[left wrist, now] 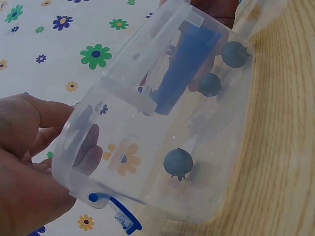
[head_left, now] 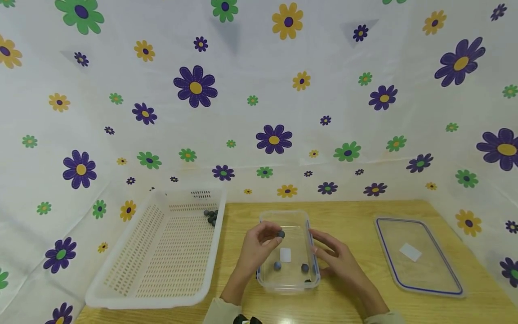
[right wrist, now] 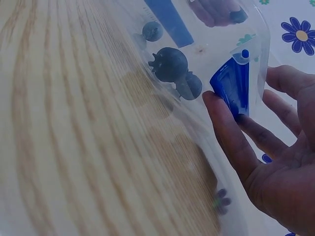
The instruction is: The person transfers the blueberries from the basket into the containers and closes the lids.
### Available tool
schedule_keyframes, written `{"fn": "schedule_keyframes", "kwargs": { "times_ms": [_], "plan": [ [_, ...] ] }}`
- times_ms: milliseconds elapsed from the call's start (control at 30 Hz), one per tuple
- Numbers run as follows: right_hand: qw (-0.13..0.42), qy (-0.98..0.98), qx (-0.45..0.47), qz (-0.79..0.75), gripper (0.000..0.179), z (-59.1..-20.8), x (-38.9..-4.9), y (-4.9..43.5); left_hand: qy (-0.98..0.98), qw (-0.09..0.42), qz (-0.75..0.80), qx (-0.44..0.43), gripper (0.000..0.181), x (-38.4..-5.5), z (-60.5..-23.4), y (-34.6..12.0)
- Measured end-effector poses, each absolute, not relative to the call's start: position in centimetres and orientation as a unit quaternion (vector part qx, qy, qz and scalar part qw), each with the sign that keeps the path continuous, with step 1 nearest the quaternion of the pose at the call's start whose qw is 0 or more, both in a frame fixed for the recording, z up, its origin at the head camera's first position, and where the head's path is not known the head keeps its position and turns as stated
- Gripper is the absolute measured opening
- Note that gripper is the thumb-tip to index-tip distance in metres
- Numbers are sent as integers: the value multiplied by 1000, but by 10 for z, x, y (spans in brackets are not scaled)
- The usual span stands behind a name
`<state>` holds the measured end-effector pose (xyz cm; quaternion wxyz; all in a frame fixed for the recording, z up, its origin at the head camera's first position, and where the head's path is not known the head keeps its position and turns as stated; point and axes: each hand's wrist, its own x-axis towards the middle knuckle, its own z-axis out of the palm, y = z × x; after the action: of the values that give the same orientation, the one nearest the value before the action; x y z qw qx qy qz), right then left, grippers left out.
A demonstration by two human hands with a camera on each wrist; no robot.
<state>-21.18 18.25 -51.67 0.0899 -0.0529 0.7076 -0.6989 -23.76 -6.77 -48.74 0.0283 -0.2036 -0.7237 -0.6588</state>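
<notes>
A clear plastic food container (head_left: 289, 288) with blue side latches stands on the table, with three blueberries (head_left: 277, 266) on its bottom. My left hand (head_left: 259, 245) is over the container's left side, pinching one blueberry (head_left: 281, 234) between thumb and fingertips inside the rim. That held blueberry (right wrist: 238, 16) also shows through the plastic in the right wrist view. My right hand (head_left: 337, 256) rests at the container's right wall, fingers fairly straight. In the right wrist view, its fingertips touch around the hanging blue latch (right wrist: 231, 88).
To the left, a white perforated plastic basket (head_left: 214, 270) holds several blueberries (head_left: 212, 217) in its far right corner. A clear lid (head_left: 421, 256) with a blue seal lies flat at the right. Behind the wooden table (head_left: 344, 211) hangs a flowered cloth (head_left: 243, 121).
</notes>
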Motion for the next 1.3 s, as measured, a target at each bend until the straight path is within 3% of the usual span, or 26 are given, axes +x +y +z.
{"fn": "schedule_keyframes", "kwargs": {
  "times_ms": [700, 967, 1300],
  "plan": [
    [87, 709, -55, -698, 54, -514, -209, 182, -751, 15, -621, -226, 17, -232, -477, -68],
    [102, 702, -73, -701, 58, -514, -208, 183, -766, 13, -599, -232, 20, -212, -435, -83],
    [99, 700, -85, -702, 57, -514, -208, 187, -778, 82, -577, -235, 23, -194, -380, -125]
  ]
}}
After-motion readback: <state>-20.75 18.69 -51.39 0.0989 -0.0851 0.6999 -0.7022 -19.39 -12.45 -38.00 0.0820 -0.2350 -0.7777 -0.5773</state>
